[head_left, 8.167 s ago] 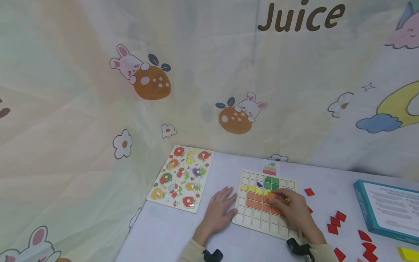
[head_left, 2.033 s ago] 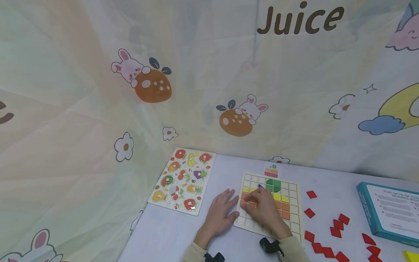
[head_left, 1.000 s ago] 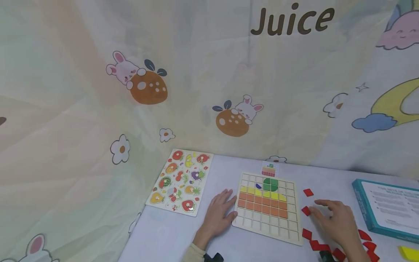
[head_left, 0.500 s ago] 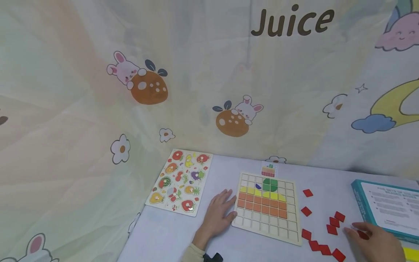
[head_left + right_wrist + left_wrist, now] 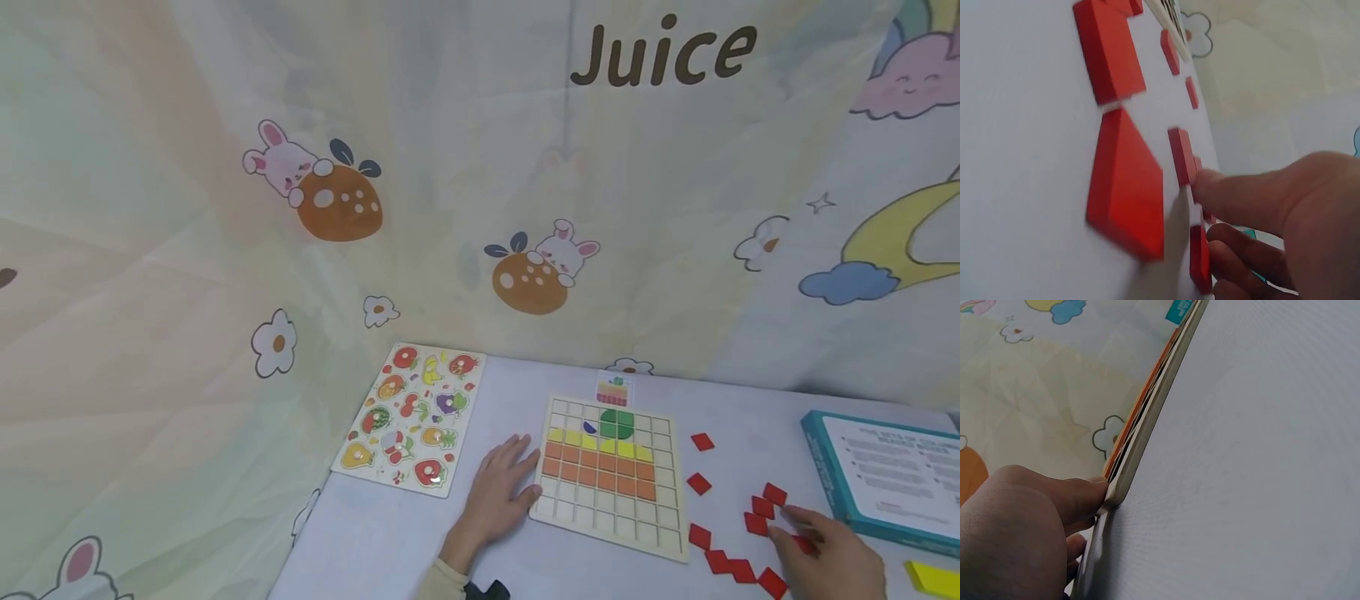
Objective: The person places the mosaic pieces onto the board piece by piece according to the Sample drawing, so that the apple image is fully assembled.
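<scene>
My left hand (image 5: 497, 483) lies spread on the table, its thumb touching the lower left corner of the gridded wooden board (image 5: 600, 518). In the left wrist view that thumb meets the board's edge (image 5: 1132, 456). Orange, yellow, green and blue pieces fill some cells. My right hand (image 5: 832, 554) is low over the table at the right, fingers bent around a red piece (image 5: 806, 546). In the right wrist view this piece (image 5: 1199, 259) sits by the fingertips, with the thumb apart from it. Close to the thumb are three red tiles (image 5: 756, 523).
More red tiles (image 5: 742, 571) lie scattered right of the board. A teal-edged box (image 5: 900, 467) stands at the far right, a yellow block (image 5: 933, 579) in front of it. Behind the board is a small picture card (image 5: 614, 390). A fruit puzzle board (image 5: 411, 417) lies at left.
The right hand has left the board, gone right over the red pieces, then come slightly back left, one red piece shifting with it. More orange tiles sit on the board than earlier. Left hand unmoved.
</scene>
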Demonstrator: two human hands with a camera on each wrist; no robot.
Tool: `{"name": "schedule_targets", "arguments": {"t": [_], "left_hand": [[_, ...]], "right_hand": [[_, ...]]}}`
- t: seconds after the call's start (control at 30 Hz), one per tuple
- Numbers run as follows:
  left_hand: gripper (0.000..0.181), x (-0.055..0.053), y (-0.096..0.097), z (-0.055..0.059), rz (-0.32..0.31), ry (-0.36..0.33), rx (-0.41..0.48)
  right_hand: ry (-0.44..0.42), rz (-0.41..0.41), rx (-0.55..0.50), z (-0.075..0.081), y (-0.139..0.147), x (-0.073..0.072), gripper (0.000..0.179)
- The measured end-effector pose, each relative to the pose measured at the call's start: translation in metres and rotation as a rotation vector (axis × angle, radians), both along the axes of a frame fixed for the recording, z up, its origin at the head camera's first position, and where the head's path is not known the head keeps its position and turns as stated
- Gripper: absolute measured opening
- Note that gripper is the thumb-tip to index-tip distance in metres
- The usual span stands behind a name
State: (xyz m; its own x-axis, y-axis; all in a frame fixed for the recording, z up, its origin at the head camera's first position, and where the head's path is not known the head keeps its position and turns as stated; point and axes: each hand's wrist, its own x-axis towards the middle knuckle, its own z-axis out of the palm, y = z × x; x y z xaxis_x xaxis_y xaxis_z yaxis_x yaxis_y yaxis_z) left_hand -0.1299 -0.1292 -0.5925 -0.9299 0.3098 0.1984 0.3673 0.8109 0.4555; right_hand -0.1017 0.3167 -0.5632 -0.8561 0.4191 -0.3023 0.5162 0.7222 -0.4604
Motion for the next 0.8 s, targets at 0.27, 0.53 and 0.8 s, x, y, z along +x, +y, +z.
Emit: {"name": "schedule_targets", "arguments": {"t": [0.27, 0.53, 0.8], "left_hand": [[0.054, 0.000, -0.002, -0.003, -0.007, 0.023, 0.013], [0.054, 0.000, -0.002, -0.002, 0.003, 0.017, -0.001], [0.053, 0.001, 0.000, 0.001, 0.002, 0.006, 0.015]], "right_hand": [[0.101, 0.105, -0.009, 0.000, -0.012, -0.011, 0.060], [0.014, 0.175, -0.074, 0.006, -0.004, -0.016, 0.064], [0.015, 0.259, -0.118, 0.013, -0.004, -0.018, 0.065]]}}
